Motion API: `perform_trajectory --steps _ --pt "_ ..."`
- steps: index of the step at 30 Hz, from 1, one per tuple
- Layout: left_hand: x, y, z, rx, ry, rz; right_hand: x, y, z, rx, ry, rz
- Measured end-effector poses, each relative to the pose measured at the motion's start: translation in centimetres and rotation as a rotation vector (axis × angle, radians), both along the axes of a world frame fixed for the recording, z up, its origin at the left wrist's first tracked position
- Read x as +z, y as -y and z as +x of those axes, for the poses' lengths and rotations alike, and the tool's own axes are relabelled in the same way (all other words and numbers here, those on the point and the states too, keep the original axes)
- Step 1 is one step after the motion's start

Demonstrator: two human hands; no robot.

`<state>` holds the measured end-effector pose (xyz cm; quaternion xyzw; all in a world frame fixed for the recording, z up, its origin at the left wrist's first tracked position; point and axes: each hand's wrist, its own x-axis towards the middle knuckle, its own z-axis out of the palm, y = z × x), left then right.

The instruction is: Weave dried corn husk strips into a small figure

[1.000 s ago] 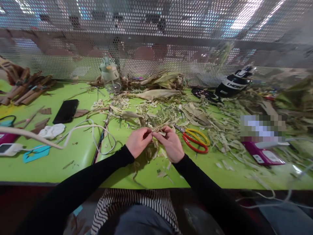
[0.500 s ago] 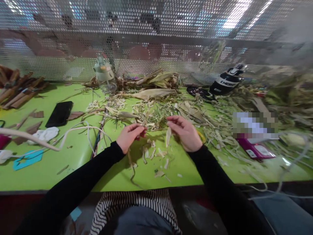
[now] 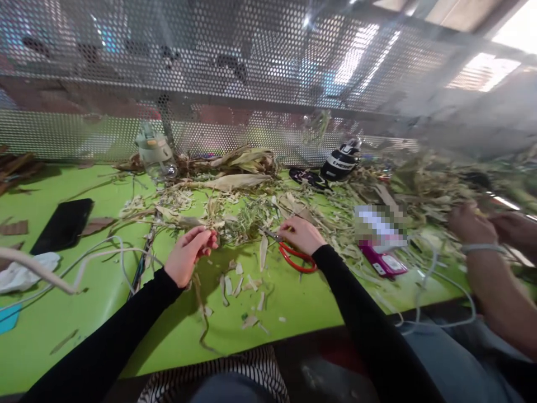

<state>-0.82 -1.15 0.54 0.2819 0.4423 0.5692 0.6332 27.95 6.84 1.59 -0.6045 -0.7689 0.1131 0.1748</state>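
My left hand (image 3: 189, 256) is closed in a pinch over the front of the green table. A frayed tuft of dried husk (image 3: 215, 211) stands at its fingertips and seems to be held there. My right hand (image 3: 302, 235) has its fingers on red-handled scissors (image 3: 297, 262), gripping them near the pivot, with the blades pointing left. Just left of the scissors lies a pale husk strip (image 3: 263, 253). Shredded green fibres (image 3: 250, 219) are heaped between my hands. Small cut husk bits (image 3: 250, 322) are scattered nearer to me.
Behind the heap are a long dry husk (image 3: 235, 182), a clear bottle (image 3: 156, 154) and a black bottle (image 3: 340, 161). A phone (image 3: 62, 225) and white cables (image 3: 103, 246) lie left. Right are a magenta packet (image 3: 382, 260) and another person's hands (image 3: 474, 226). Perforated metal (image 3: 235, 126) stands behind.
My right hand has taken hold of the scissors. My left hand stays pinched, with the husk tuft now visible at its fingertips. The view has turned right, bringing another person's hands into sight.
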Motion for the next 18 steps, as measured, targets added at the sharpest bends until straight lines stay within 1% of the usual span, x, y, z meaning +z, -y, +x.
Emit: perform_trajectory --steps 3,5,7,9,12,14,16,18 --pt "-0.3 -0.2 -0.2 0.025 0.012 -0.015 1.0 -0.4 0.0 0.0 0.037 -0.02" --pt "-0.4 -0.4 -0.4 0.037 0.025 -0.011 1.2 -0.7 -0.9 0.009 0.042 -0.029" --pt "-0.3 -0.5 -0.5 0.044 0.04 0.002 0.8 -0.8 -2.8 0.047 0.032 -0.039" --pt "-0.2 -0.6 -0.6 0.053 0.047 0.016 0.0 -0.5 -5.5 0.114 0.02 -0.05" --pt "-0.1 -0.7 -0.7 0.069 0.035 0.018 -1.3 0.5 -9.9 0.217 0.023 -0.015" --pt "-0.1 -0.8 -0.8 0.075 0.025 0.015 -1.8 1.3 -12.0 0.266 0.015 0.012" --pt "-0.2 -0.8 -0.9 0.081 0.023 0.018 -1.7 2.2 -12.9 0.338 0.007 0.022" --pt "-0.2 -0.8 -1.0 0.09 0.035 0.029 -0.9 2.9 -12.4 0.418 -0.008 0.023"
